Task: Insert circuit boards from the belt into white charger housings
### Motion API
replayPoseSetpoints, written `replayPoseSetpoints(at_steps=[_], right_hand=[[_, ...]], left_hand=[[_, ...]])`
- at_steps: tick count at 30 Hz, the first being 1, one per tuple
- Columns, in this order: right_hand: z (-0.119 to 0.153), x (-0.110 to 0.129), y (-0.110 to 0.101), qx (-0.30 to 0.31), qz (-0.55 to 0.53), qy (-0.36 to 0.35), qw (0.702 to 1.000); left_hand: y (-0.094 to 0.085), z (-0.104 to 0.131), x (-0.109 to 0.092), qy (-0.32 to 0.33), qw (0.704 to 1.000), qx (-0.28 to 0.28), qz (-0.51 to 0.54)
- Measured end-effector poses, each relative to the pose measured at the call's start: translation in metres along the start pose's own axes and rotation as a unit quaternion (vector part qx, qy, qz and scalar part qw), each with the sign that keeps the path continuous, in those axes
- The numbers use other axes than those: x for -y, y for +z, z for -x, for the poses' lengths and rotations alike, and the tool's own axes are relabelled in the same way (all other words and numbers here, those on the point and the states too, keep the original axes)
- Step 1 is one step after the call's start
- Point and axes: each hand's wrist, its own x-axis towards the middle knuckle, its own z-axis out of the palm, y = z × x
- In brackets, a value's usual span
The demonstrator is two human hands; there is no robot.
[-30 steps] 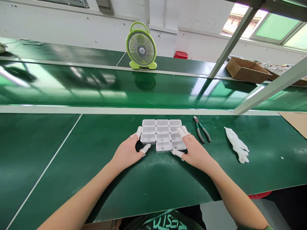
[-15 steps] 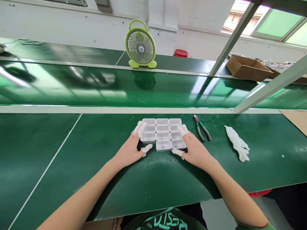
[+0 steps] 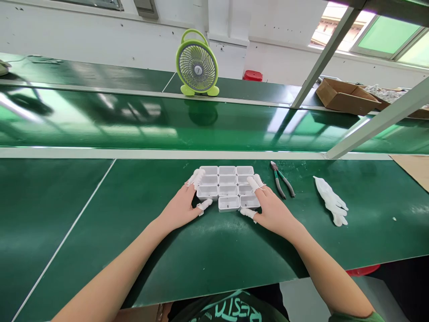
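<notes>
Small white plastic boxes (image 3: 228,191) stand in a tight grid on the green table, in three columns, with only two boxes in the front row. Dark specks or marks show in the front boxes. My left hand (image 3: 182,203) is spread at the grid's left side, its fingers along the outer edge and its thumb near the front left corner. At the right side, my right hand (image 3: 271,206) rests with fingers stretched over the right column and the thumb by the front right box. White covers wrap the thumb and some fingers on both hands.
Right of the boxes lie cutting pliers (image 3: 282,180) with dark-green handles and a white glove (image 3: 331,201). A green fan (image 3: 197,65) stands on the shelf behind, with a cardboard box (image 3: 348,96) farther right. A slanted metal post (image 3: 375,123) rises at the right.
Almost nothing differs. My left fingers and thumb have shifted very slightly along the grid's left side; the boxes and my right hand look the same.
</notes>
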Motion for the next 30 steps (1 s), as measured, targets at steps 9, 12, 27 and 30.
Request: replayPoseSetpoints(at_steps=[9, 12, 27, 30], right_hand=[[-0.0001, 0.0034, -0.0016, 0.006, -0.004, 0.008, 1.0], [-0.0005, 0.0045, -0.003, 0.013, -0.008, 0.019, 1.0], [0.0007, 0.0029, -0.0017, 0.016, -0.002, 0.015, 1.0], [0.0005, 0.0052, -0.0046, 0.021, 0.001, 0.014, 1.0]], left_hand=[[0.0005, -0.0036, -0.0007, -0.009, 1.0, 0.014, 0.004], [0.0003, -0.0035, -0.0014, -0.006, 1.0, 0.007, 0.002], [0.0002, -0.003, -0.004, -0.014, 1.0, 0.008, 0.011], [0.0009, -0.0032, -0.0043, -0.009, 1.0, 0.001, 0.004]])
